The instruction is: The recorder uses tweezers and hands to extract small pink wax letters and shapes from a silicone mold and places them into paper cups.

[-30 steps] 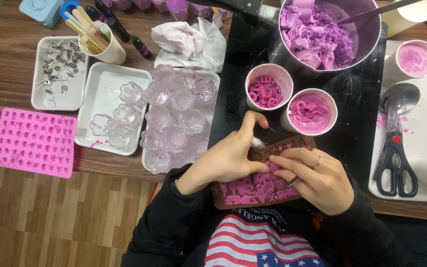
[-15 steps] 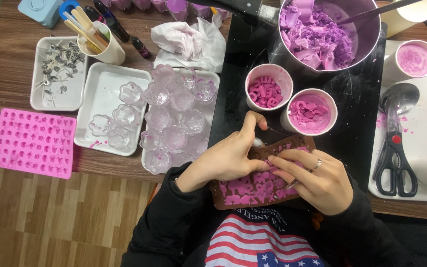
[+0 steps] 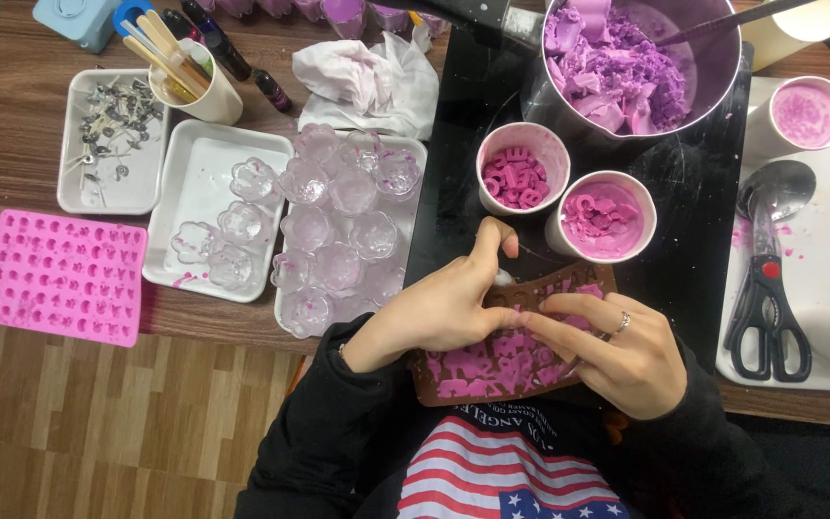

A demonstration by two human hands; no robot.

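Observation:
A brown silicone mold (image 3: 492, 370) with pink wax shapes in its cavities lies at the table's near edge, above my lap. My left hand (image 3: 444, 308) grips its upper left part, thumb raised and pinching a small pale piece. My right hand (image 3: 612, 351), with a ring on one finger, rests over the mold's right side, fingers pressing on the shapes. Just beyond stand two white cups (image 3: 523, 168) (image 3: 602, 213) holding pink wax letters.
A metal pot (image 3: 641, 62) of purple wax chunks sits on a black plate at the back. Clear flower-shaped cups fill white trays (image 3: 199, 163). A pink mold (image 3: 61, 277) lies at the left. Scissors (image 3: 766, 308) and a spoon rest on the right tray.
My hands have shifted only slightly on the brown mold; the left thumb stays raised. Nothing else has moved.

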